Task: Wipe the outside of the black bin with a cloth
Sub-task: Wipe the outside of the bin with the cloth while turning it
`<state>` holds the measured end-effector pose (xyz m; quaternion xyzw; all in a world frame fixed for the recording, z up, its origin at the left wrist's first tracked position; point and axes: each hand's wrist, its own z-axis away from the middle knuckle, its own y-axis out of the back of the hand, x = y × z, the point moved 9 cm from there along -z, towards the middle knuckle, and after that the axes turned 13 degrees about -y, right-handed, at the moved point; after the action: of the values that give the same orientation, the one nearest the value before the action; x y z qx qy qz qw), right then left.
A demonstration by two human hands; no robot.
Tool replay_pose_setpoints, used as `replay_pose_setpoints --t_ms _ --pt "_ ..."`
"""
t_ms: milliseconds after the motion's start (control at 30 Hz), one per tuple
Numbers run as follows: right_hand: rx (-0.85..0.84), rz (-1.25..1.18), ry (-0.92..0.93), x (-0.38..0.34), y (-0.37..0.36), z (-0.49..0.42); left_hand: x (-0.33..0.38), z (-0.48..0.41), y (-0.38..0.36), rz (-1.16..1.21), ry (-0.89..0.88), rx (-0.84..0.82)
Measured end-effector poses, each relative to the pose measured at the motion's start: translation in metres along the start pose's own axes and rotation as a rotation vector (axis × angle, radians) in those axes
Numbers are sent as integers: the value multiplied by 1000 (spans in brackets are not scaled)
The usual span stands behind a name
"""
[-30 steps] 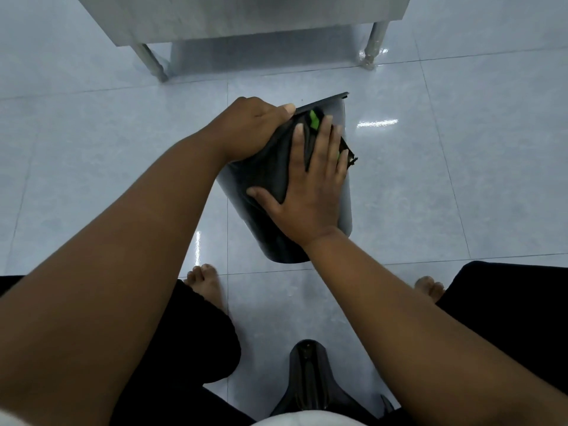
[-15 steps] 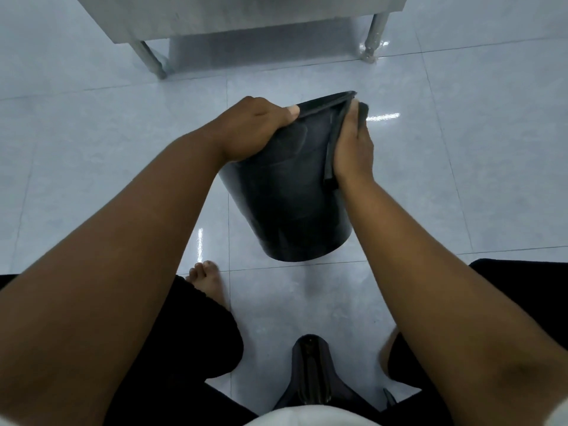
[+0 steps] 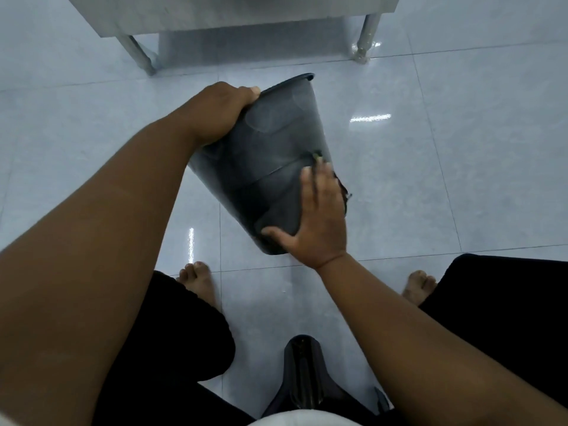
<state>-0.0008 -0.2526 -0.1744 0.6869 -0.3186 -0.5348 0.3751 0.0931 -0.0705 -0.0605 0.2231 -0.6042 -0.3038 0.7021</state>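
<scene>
The black bin (image 3: 270,149) is held tilted above the floor, rim away from me and base toward me. My left hand (image 3: 218,113) grips its rim on the left side. My right hand (image 3: 316,216) lies flat on the lower right of the bin's outside wall, pressing a dark cloth (image 3: 343,192) against it. Only a frayed edge of the cloth and a small green bit near my fingertips show past the hand.
A steel table with legs (image 3: 365,35) stands ahead over the glossy tiled floor (image 3: 461,149). My bare feet (image 3: 196,281) and black trouser legs are below, with a dark saddle-shaped seat (image 3: 302,370) between them.
My right hand with the cloth slid from the bin's rim on the right down to the lower wall near the base. The bin tilted more to the right. My left hand kept its grip.
</scene>
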Motion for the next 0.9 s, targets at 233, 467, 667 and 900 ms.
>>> replay_pose_setpoints --t_ms 233,467,667,900 --pt "-289 -711 -877 68 -1 -44 12 4 -15 27 -41 -99" --pt "144 -103 -158 -69 42 -52 26 2 -25 -36 -101 -127" --pt "3 331 564 -96 -5 5 14 -3 -17 7 -36 -90" --pt "-128 -504 -444 39 22 -64 3 6 -18 66 -28 -167"
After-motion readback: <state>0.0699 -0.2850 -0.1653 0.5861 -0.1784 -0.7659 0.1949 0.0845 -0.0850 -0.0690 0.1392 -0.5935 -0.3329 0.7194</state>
